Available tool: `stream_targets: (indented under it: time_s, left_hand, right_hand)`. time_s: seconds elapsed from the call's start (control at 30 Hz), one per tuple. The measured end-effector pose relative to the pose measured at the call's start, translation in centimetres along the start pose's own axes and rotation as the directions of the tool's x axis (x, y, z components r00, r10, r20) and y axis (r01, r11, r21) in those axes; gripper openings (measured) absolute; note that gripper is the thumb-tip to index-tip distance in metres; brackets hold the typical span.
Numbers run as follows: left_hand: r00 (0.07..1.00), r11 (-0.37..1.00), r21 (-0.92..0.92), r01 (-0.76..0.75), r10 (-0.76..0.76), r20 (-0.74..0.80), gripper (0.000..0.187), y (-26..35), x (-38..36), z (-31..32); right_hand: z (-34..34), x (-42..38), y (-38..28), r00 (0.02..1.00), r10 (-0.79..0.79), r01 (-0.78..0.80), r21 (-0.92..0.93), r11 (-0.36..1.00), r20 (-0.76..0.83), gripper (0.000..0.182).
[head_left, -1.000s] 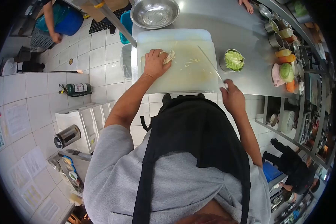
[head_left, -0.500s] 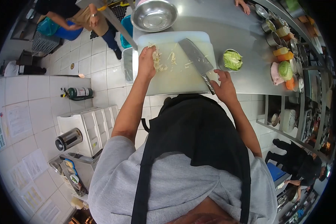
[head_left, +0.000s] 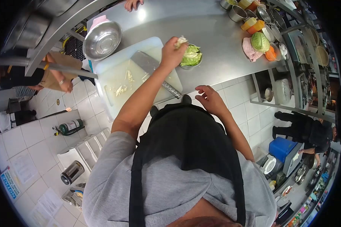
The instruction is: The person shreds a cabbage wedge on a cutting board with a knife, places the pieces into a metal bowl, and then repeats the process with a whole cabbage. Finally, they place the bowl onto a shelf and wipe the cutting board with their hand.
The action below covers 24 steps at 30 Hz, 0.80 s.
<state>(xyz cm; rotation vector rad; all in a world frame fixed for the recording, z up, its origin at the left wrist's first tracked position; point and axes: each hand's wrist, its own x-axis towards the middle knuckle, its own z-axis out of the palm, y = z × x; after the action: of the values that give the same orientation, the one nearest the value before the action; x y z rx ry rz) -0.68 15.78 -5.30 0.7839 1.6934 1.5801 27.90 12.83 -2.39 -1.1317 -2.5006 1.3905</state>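
Observation:
My left hand (head_left: 173, 54) is closed around a clump of pale shredded cabbage (head_left: 182, 40), some of it sticking out past the fingers. Just beside it stands a small metal container (head_left: 191, 67) filled with green leaves (head_left: 192, 56). A broad kitchen knife (head_left: 144, 62) lies flat on the white cutting board (head_left: 106, 70), its handle toward the table's front edge and partly behind my left forearm. More pale shreds (head_left: 121, 90) are scattered on the board. Holding nothing, my right hand (head_left: 211, 100) hovers off the table's front edge with fingers apart, near the knife handle.
A large metal bowl (head_left: 102, 41) stands at the board's far left corner. Farther right are a cabbage head (head_left: 260, 42), a pink cloth (head_left: 251, 50) and several containers. Another person's hand (head_left: 133, 4) rests at the table's far edge. A metal shelf post (head_left: 70, 68) rises at the left.
My left hand has carried the clump from the board's left side across to the leaf container. My right hand has come away from the knife handle. The view has turned right.

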Motion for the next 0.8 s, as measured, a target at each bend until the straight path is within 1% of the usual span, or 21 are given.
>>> stream_targets:
  time_s: [0.03, 0.07, 0.1, 0.13, 0.17, 0.2, 0.23, 0.37, 0.4, 0.47, 0.5, 0.6, 0.63, 0.67, 0.7, 0.73, 0.77, 0.8]
  left_hand:
    - [0.978, 0.961, 0.185, -0.208, 0.209, 0.011, 0.028, -0.7, 0.8, 1.5]
    - [0.914, 0.847, 0.356, -0.395, 0.401, 0.061, 0.030, -1.8, 1.4, 2.7]
    - [0.917, 0.850, 0.357, -0.388, 0.393, 0.061, 0.030, -3.3, 1.8, 3.4]
    - [0.857, 0.722, 0.474, -0.503, 0.487, 0.167, 0.031, -4.9, 2.0, 4.0]
    - [0.783, 0.564, 0.563, -0.604, 0.553, 0.286, 0.031, -5.0, 1.8, 4.4]
    - [0.802, 0.506, 0.634, -0.585, 0.476, 0.361, 0.034, -5.3, 1.3, 4.7]
    - [0.807, 0.505, 0.642, -0.577, 0.472, 0.354, 0.034, -5.2, 1.4, 5.0]
    - [0.828, 0.500, 0.668, -0.552, 0.422, 0.369, 0.039, -4.4, 0.6, 4.7]
    - [0.832, 0.499, 0.671, -0.549, 0.403, 0.381, 0.042, -4.0, 0.5, 4.7]
    - [0.843, 0.506, 0.679, -0.532, 0.388, 0.372, 0.045, -3.7, 0.6, 4.9]
    - [0.846, 0.517, 0.673, -0.529, 0.379, 0.374, 0.047, -3.6, 0.5, 4.9]
    - [0.887, 0.532, 0.713, -0.456, 0.335, 0.317, 0.060, -3.5, 0.2, 5.0]
    - [0.896, 0.545, 0.714, -0.438, 0.325, 0.302, 0.065, -3.8, 0.1, 5.0]
    - [0.881, 0.535, 0.707, -0.463, 0.370, 0.297, 0.068, -3.8, -0.1, 4.9]
    - [0.860, 0.526, 0.693, -0.493, 0.416, 0.296, 0.070, -4.1, -0.5, 5.0]
    - [0.874, 0.527, 0.716, -0.458, 0.412, 0.256, 0.070, -4.3, -1.0, 5.0]
    - [0.857, 0.528, 0.704, -0.475, 0.459, 0.233, 0.070, -4.4, -1.3, 5.2]
    - [0.834, 0.527, 0.690, -0.497, 0.510, 0.212, 0.070, -4.5, -1.4, 5.6]
  right_hand:
    - [-0.7, 0.0, 0.7, 1.000, 0.024, -0.023, 0.040, 0.999, -0.020, 0.037]
    - [-1.5, 0.0, 1.4, 0.999, 0.029, -0.029, 0.043, 0.999, -0.017, 0.037]
    - [-2.3, 0.1, 1.9, 0.995, -0.013, 0.015, 0.023, 1.000, -0.095, 0.037]
    - [-3.1, 0.2, 2.5, 0.984, -0.056, 0.057, 0.000, 0.998, -0.170, 0.037]
    - [-4.2, 0.6, 2.7, 0.978, -0.037, 0.036, -0.011, 0.999, -0.207, 0.037]
    - [-5.3, 1.3, 3.0, 0.964, -0.074, 0.072, -0.014, 0.997, -0.256, 0.037]
    - [-6.3, 2.2, 3.3, 0.946, -0.113, 0.113, -0.018, 0.993, -0.303, 0.037]
    - [-8.1, 8.6, 3.9, 0.931, -0.100, 0.151, 0.120, 0.981, -0.352, 0.041]
    - [-7.9, 10.8, 3.8, 0.936, -0.112, 0.163, 0.130, 0.978, -0.335, 0.041]
    - [-7.1, 15.2, 3.4, 0.949, -0.077, 0.171, 0.290, 0.942, -0.307, 0.048]
    - [-6.6, 17.1, 3.7, 0.956, -0.097, 0.182, 0.300, 0.936, -0.277, 0.048]
    - [-3.8, 21.5, 4.0, 0.951, -0.153, 0.263, 0.447, 0.855, -0.267, 0.054]
    - [-2.8, 21.9, 3.9, 0.957, -0.111, 0.241, 0.521, 0.819, -0.269, 0.054]
    - [-3.2, 21.1, 2.5, 0.948, -0.125, 0.246, 0.425, 0.871, -0.292, 0.054]
    - [-2.8, 21.4, 3.0, 0.949, -0.100, 0.236, 0.462, 0.855, -0.299, 0.054]
    - [-2.5, 21.6, 3.8, 0.939, -0.116, 0.261, 0.450, 0.854, -0.324, 0.054]
    - [-2.5, 21.5, 4.0, 0.945, -0.145, 0.270, 0.450, 0.851, -0.292, 0.054]
    - [-2.8, 21.3, 4.2, 0.944, -0.150, 0.276, 0.451, 0.849, -0.295, 0.055]
